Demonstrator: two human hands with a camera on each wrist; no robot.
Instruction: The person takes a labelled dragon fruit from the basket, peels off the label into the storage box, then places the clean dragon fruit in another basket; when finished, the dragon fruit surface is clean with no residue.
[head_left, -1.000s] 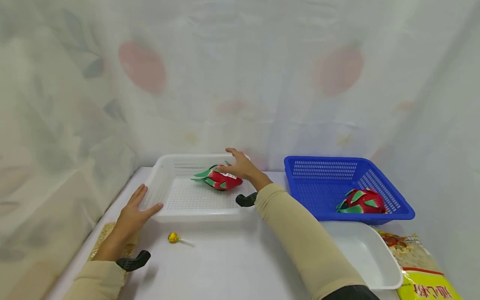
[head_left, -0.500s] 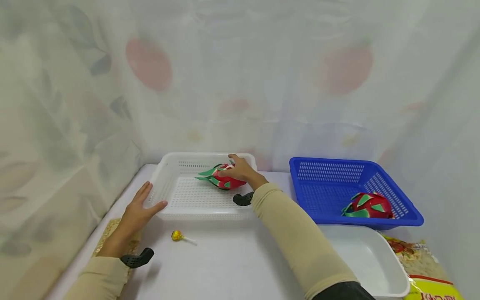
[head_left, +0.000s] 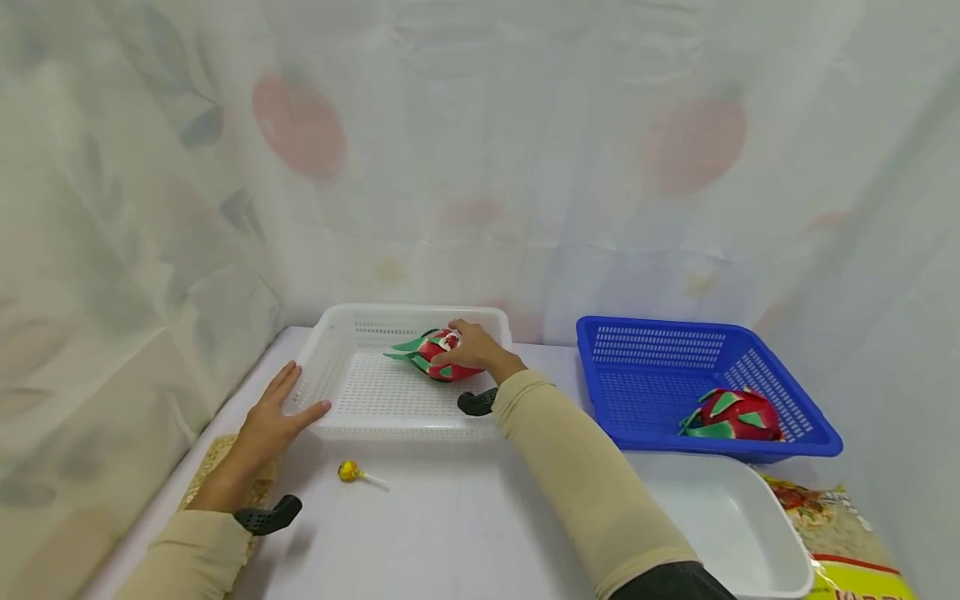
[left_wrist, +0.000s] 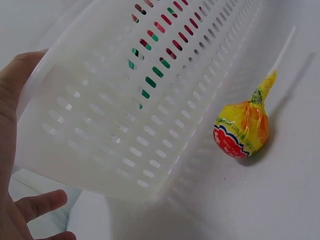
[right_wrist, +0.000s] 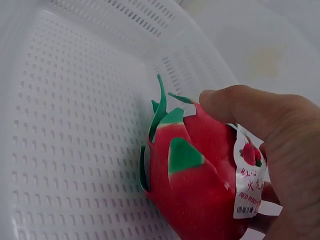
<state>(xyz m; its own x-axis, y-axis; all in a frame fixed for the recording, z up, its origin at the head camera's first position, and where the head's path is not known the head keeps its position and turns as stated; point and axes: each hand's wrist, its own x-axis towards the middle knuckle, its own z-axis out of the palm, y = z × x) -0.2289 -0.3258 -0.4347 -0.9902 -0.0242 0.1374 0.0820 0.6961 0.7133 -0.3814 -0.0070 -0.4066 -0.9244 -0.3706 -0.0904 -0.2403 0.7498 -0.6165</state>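
Note:
A red dragon fruit [right_wrist: 195, 180] with green scales and a white label lies in the white perforated basket [head_left: 405, 432], towards its right side. My right hand [head_left: 480, 352] grips the fruit from the right; in the right wrist view the thumb [right_wrist: 240, 102] presses its top, and the other fingers are mostly hidden behind it. At the basket's left front corner is my left hand [head_left: 267, 421], its fingers extended along the outside. In the left wrist view, that hand's thumb [left_wrist: 22, 67] touches the rim. A yellow-wrapped lollipop [left_wrist: 242, 129] lies on the table before the basket.
To the right stands a blue basket [head_left: 652, 333] with a second dragon fruit [head_left: 738, 414] inside. In front of it is a white tray [head_left: 720, 517], beside a yellow food packet [head_left: 840, 533]. A tan patterned item [head_left: 213, 467] lies partly under my left forearm. Curtains enclose the table.
My right hand has come down from above the dragon fruit and closed round it. The left hand stays at the basket's corner. The head view has shifted slightly.

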